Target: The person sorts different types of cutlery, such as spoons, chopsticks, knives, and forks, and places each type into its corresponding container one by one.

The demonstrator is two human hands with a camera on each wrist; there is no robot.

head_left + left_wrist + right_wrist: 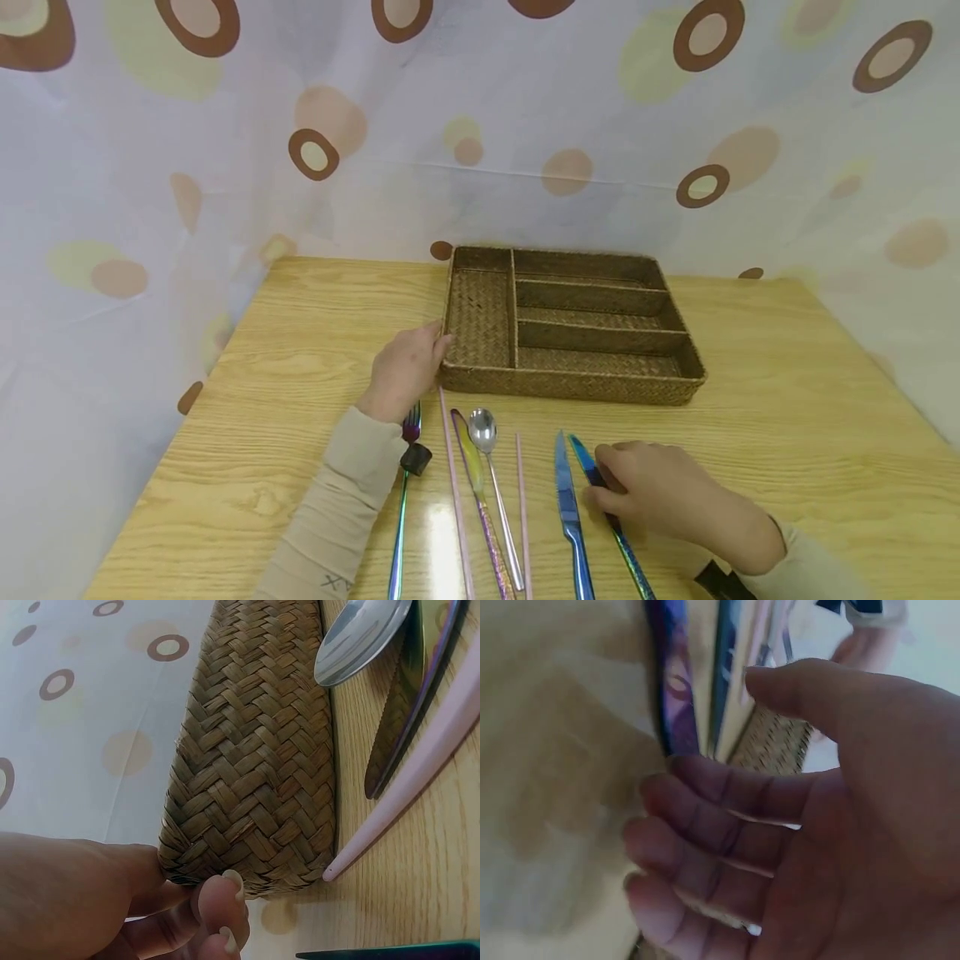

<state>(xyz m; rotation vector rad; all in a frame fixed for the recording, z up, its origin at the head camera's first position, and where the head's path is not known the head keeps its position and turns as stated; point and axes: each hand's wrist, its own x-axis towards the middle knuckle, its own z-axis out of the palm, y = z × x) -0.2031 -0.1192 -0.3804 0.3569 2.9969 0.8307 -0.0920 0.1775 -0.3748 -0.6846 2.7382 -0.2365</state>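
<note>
A brown woven cutlery tray [573,385] with several compartments stands at the back of the table. My left hand [403,371] holds its front left corner, thumb at the rim; in the left wrist view the fingers [221,904] bend at the tray's woven corner. My right hand [663,492] is at a blue-green table knife [624,546], on the right of the cutlery. In the right wrist view its thumb stands apart from the loosely bent fingers, and the forefinger's tip meets the knife [679,697]. A plain blue knife [570,508] lies just left of it.
Between the hands lie two pink chopsticks [522,517], a silver spoon [483,429] and a knife with a multicoloured handle [487,525]. A rainbow-coloured fork [401,517] is partly covered by the left wrist. A patterned curtain [510,125] hangs behind the wooden table [300,333].
</note>
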